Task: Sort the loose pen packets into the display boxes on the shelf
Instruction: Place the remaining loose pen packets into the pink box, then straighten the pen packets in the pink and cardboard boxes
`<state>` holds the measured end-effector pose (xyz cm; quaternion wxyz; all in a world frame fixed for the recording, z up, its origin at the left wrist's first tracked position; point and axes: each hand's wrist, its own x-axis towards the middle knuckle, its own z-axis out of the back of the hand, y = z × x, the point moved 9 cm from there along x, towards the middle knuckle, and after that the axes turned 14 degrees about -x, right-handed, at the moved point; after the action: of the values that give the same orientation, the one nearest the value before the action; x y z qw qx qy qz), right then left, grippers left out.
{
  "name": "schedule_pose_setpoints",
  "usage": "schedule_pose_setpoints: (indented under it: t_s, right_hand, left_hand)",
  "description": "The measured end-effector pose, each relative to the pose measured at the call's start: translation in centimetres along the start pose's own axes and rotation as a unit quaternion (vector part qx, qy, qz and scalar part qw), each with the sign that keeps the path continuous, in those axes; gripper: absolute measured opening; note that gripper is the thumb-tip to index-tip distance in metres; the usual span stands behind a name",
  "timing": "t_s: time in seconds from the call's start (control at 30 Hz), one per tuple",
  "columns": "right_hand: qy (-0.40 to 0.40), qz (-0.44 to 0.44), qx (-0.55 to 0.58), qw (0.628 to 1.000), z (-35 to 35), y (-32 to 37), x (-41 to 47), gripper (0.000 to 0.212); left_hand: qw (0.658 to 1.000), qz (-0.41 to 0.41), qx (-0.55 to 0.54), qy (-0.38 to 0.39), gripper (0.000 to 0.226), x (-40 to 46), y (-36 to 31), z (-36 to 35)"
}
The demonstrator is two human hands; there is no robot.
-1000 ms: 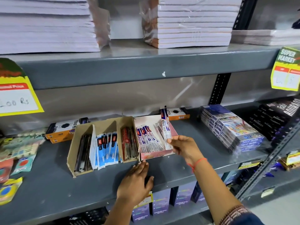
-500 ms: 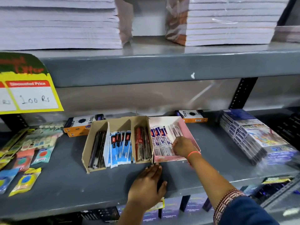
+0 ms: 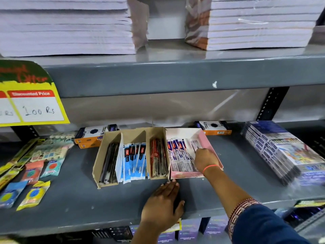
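Your right hand (image 3: 204, 160) has gone from holding a pen packet up above the boxes a second ago to reaching down inside the pink display box (image 3: 210, 145), and it sits there as it did half a second back. Its fingers are curled down onto the white and blue pen packets (image 3: 177, 155) lying in that box, so the grip is narrow, but you cannot tell whether the fingers actually pinch a packet or only press on the pile. An orange thread circles the wrist.

Your left hand (image 3: 163, 203) lies flat and wide, palm down, on the grey shelf (image 3: 70, 199), holding nothing; its fingertips (image 3: 171, 182) reach the front corner where the pink box meets the brown cardboard display box (image 3: 98, 166).

That brown box stands just beside the pink one, touching it, and has three compartments: dark pens (image 3: 109, 164) on the left, blue packets (image 3: 134, 160) in the middle, red pens (image 3: 158, 157) on the right.

Loose eraser and sticker packs (image 3: 35, 173) lie on the shelf well to the left, under a yellow price tag (image 3: 35, 106).
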<state>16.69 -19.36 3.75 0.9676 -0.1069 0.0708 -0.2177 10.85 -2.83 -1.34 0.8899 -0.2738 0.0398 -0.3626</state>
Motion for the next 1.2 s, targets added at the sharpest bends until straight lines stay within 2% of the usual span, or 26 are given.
schedule_pose_setpoints:
  t_s: [0.1,0.2,0.3,0.37,0.47,0.63,0.73,0.9,1.07,1.1,1.2]
  right_hand:
    - [-0.002,-0.005,0.034,0.999,-0.1,-0.1,0.1,0.032]
    - [-0.001,-0.04,0.184,0.982,-0.2,-0.9,0.5,0.032]
    - [0.044,-0.057,0.311,0.948,-0.6,-1.1,1.1,0.036]
    - [0.063,-0.057,0.303,0.949,-0.9,-1.0,1.3,0.036]
    - [0.063,-0.04,0.221,0.972,-0.8,-0.8,1.0,0.034]
    - [-0.017,-0.034,0.09,0.995,0.4,-1.2,0.9,0.034]
    - [-0.012,-0.031,0.056,0.998,-0.2,-1.2,0.8,0.032]
    - [-0.029,-0.026,0.037,0.999,-0.1,-1.1,0.8,0.036]
    - [-0.006,-0.072,0.224,0.972,0.3,-2.2,1.2,0.033]
    - [0.007,-0.073,0.233,0.97,0.3,-2.2,1.1,0.032]
    - [0.027,-0.047,0.155,0.986,0.3,-1.9,0.5,0.034]
  left_hand:
    - [1.0,-0.006,0.014,-0.007,0.056,0.1,0.2,-0.2]
    - [1.0,-0.005,-0.009,0.0,0.053,0.0,0.2,-0.6]
    - [0.999,-0.014,0.007,-0.029,0.052,-0.1,0.1,-0.1]
    - [0.999,-0.024,0.022,-0.044,0.052,-0.1,0.2,0.0]
    - [0.999,-0.021,0.009,-0.045,0.053,-0.1,0.4,-0.1]
    - [0.998,-0.038,0.011,-0.051,0.052,-0.2,-0.2,0.2]
    - [0.998,-0.036,0.001,-0.056,0.052,-0.2,-0.1,0.3]
    - [0.996,-0.046,0.013,-0.069,0.052,-0.2,-0.1,0.3]
    - [0.996,-0.049,0.011,-0.072,0.052,-0.2,-0.4,0.6]
    - [0.996,-0.047,0.013,-0.072,0.052,-0.3,-0.4,0.6]
    - [0.997,-0.041,0.008,-0.072,0.052,-0.3,-0.1,0.4]
